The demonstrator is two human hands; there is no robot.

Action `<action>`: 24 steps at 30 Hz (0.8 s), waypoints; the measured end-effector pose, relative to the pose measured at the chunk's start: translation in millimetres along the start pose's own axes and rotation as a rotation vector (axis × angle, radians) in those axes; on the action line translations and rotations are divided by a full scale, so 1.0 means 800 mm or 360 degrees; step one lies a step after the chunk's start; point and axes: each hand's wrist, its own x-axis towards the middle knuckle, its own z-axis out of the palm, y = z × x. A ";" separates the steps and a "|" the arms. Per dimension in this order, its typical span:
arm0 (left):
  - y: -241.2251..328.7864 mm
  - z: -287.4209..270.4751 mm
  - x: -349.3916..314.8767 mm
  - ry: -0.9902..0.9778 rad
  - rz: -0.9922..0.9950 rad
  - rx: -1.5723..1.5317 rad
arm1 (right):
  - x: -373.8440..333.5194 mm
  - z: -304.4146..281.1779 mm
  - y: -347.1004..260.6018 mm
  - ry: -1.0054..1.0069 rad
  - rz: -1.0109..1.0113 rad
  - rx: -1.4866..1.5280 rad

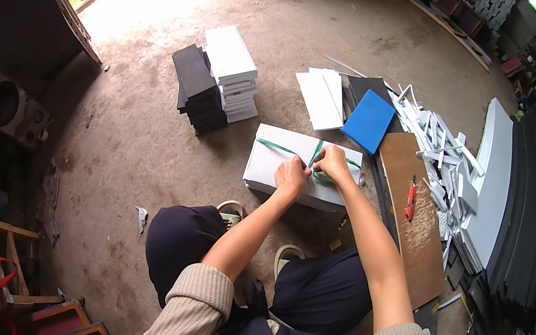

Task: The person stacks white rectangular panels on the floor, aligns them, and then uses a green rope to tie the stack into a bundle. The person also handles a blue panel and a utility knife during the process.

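Note:
In front of my feet lies a stack of white sheets with ribbed tops, forming a block. A green strap runs lengthwise over it and crosses a second band near the middle. My left hand is closed at the crossing, its fingers pinching the green strap. Close beside it, my right hand pinches the strap too, knuckles up. A loop of green strap hangs under the right fingers. The exact crossing is partly hidden by my fingertips.
Ahead stand a black sheet stack and a white stack. Right of them lie white panels and a blue panel. A red cutter knife rests on a brown board. White offcuts are heaped beyond.

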 end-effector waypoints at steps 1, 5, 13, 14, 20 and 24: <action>0.001 0.000 0.000 0.0002 0.0001 0.0013 | -0.003 0.006 0.000 0.0086 -0.0064 -0.0160; -0.003 0.002 0.004 0.0017 0.0122 -0.0013 | -0.001 0.014 0.007 0.0219 -0.0095 -0.0274; -0.005 -0.002 -0.002 0.0063 0.0222 0.0013 | -0.008 0.008 0.005 0.0082 0.0129 0.0131; -0.004 -0.002 -0.001 0.0067 0.0235 0.0028 | -0.007 0.008 0.008 0.0052 0.0196 0.0310; 0.003 -0.007 -0.006 -0.0086 0.0103 -0.0042 | -0.006 0.007 0.021 0.0009 0.0249 0.0425; -0.007 -0.002 0.002 -0.0085 0.0222 -0.0195 | 0.000 0.004 0.035 -0.0109 0.0225 0.0580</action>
